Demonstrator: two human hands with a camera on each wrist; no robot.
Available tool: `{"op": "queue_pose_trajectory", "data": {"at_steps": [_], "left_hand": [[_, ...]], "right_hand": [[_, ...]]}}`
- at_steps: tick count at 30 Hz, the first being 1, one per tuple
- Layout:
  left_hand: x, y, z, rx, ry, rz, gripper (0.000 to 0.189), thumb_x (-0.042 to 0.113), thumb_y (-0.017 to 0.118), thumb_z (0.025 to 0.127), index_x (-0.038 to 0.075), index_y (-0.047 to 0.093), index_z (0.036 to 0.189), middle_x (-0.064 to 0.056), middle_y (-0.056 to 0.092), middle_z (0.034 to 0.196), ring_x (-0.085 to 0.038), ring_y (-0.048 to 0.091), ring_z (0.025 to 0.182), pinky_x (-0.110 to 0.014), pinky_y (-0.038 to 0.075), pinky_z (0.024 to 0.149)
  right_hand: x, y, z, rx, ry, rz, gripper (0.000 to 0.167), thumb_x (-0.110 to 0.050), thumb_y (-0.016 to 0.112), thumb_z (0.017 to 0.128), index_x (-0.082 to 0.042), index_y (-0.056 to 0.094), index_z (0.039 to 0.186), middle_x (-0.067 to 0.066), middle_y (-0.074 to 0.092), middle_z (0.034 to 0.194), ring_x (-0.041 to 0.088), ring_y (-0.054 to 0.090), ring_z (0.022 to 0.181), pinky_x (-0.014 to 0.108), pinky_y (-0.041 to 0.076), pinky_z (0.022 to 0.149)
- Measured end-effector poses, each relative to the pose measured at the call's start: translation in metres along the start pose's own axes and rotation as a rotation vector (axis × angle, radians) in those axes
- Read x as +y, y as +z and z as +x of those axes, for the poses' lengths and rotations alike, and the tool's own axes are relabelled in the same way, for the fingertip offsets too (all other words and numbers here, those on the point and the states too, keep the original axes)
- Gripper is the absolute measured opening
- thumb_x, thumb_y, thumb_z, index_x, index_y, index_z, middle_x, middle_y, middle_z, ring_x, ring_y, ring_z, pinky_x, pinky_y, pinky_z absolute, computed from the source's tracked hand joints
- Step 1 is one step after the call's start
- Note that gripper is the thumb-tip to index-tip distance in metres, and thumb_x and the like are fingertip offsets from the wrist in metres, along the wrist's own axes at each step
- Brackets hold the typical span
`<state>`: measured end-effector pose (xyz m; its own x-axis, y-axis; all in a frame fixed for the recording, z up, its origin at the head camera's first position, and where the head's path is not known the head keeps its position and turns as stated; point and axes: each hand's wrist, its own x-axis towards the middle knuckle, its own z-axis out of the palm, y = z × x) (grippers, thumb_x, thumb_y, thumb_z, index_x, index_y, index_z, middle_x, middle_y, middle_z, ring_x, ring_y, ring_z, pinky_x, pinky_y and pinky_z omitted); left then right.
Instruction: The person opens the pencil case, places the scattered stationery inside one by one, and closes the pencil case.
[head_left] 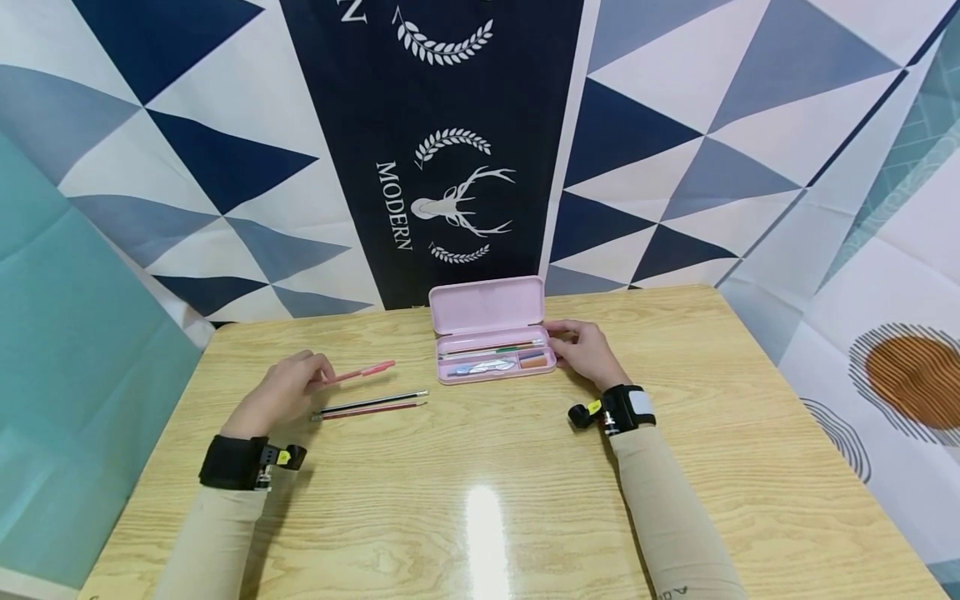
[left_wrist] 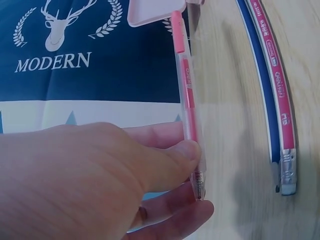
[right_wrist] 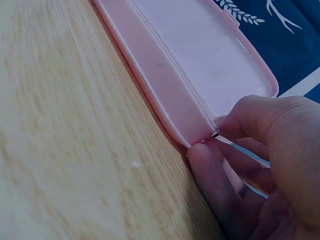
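My left hand (head_left: 281,393) pinches a pink pen (left_wrist: 188,85) between thumb and fingers, raised at the left of the table. The pen's capped end points right, toward the case. Just below it lie a dark striped pencil (head_left: 372,402) and a red pencil (head_left: 382,409), side by side. The pink pencil case (head_left: 487,307) stands with its lid up at the back of the table. Its tray holds several pencils, a pale blue-and-white item (head_left: 487,367) and an orange block (head_left: 533,362). My right hand (head_left: 588,352) grips the case's right end, thumb by the hinge corner (right_wrist: 218,122).
The wooden table (head_left: 420,483) carries all of this, with a bright light reflection near its front. A patterned cloth (head_left: 465,100) hangs along the back edge, right behind the case. Pale blue fabric (head_left: 67,375) hangs at the left.
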<state>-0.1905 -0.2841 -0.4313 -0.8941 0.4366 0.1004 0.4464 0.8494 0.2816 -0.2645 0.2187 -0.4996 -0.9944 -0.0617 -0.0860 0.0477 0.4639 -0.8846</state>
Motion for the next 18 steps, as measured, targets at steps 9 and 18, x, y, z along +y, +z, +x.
{"op": "queue_pose_trajectory", "data": {"at_steps": [9, 18], "left_hand": [[0.003, 0.004, 0.005, -0.007, -0.015, 0.007, 0.011, -0.006, 0.074, 0.102, 0.004, 0.073, 0.107, -0.011, 0.068, 0.095, -0.025, 0.064, 0.086, -0.047, 0.059, 0.082], [0.01, 0.009, 0.011, -0.007, -0.017, 0.008, 0.02, -0.015, 0.07, 0.099, 0.003, 0.072, 0.109, -0.013, 0.069, 0.098, -0.025, 0.065, 0.087, -0.046, 0.06, 0.082]], "right_hand": [[-0.001, 0.0, 0.001, 0.006, 0.013, -0.015, 0.042, -0.018, 0.068, 0.113, -0.009, 0.069, 0.154, 0.026, 0.073, 0.135, 0.017, 0.069, 0.094, 0.018, 0.06, 0.072], [0.0, 0.0, 0.002, 0.01, 0.012, -0.018, 0.041, -0.016, 0.068, 0.113, -0.01, 0.07, 0.154, 0.025, 0.072, 0.136, 0.019, 0.068, 0.093, 0.018, 0.06, 0.072]]}}
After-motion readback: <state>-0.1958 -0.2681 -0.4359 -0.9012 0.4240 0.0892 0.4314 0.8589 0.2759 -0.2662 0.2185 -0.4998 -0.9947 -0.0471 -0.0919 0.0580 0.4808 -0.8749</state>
